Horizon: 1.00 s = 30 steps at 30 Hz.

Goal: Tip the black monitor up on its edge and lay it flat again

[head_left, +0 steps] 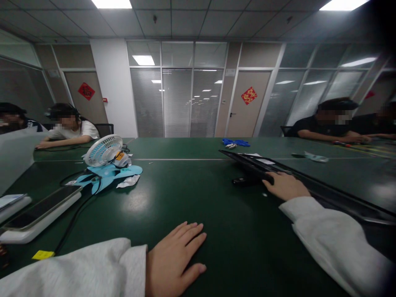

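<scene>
My left hand (175, 260) lies flat on the green table (173, 202), palm down with its fingers stretched out and nothing in it. To the right, my right hand (287, 185) is closed on the near side of a long, flat black object (324, 194) with thin raised edges; its exact kind does not show. My fingertips curl at a rounded black part, and the grip is partly hidden. Just left of that hand, a short black piece (246, 180) sticks out from under the object. A tiny white scrap (265, 194) lies beside it.
A small fan (105, 152) lies at left among light-blue blades (108, 175), a crumpled tissue (129, 181) and a black cable (72, 225). Nearer is a phone (43, 208) on a white block. Blue gloves (236, 142) lie far back. Several people sit across the table.
</scene>
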Each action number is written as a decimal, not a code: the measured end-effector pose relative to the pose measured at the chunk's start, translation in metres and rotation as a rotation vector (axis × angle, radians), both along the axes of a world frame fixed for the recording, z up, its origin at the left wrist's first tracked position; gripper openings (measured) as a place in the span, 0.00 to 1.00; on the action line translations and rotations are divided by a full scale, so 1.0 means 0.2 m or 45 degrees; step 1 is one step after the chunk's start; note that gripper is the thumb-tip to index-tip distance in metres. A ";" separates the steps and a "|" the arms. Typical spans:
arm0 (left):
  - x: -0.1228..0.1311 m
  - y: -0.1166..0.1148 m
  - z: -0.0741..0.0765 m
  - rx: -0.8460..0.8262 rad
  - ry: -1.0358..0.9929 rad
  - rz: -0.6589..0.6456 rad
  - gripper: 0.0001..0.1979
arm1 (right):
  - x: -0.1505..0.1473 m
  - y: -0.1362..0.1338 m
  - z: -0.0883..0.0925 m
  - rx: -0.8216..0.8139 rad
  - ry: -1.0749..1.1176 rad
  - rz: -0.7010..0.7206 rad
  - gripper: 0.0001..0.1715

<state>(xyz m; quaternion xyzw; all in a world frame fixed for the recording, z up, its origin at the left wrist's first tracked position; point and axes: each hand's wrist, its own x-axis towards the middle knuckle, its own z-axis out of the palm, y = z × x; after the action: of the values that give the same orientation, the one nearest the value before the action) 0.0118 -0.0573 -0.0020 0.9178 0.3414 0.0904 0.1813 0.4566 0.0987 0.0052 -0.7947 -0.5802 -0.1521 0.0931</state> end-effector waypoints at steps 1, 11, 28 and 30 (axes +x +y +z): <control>0.00 0.00 0.01 -0.007 0.003 0.004 0.30 | -0.01 0.00 -0.02 -0.002 -0.029 -0.003 0.30; -0.01 0.00 0.06 -0.020 0.011 -0.072 0.31 | -0.05 0.03 -0.15 0.066 -0.170 -0.022 0.28; 0.01 -0.02 0.08 -0.039 0.039 -0.021 0.31 | -0.23 0.02 -0.15 0.135 -0.184 0.176 0.34; 0.01 -0.02 0.08 -0.056 0.044 -0.013 0.31 | -0.26 0.01 -0.15 0.150 -0.194 0.246 0.33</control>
<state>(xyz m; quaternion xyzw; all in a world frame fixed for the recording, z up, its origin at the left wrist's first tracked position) 0.0134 -0.0620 0.0143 0.9167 0.3419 0.0662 0.1960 0.4051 0.1008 -0.0252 -0.7145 -0.6494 -0.2362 0.1094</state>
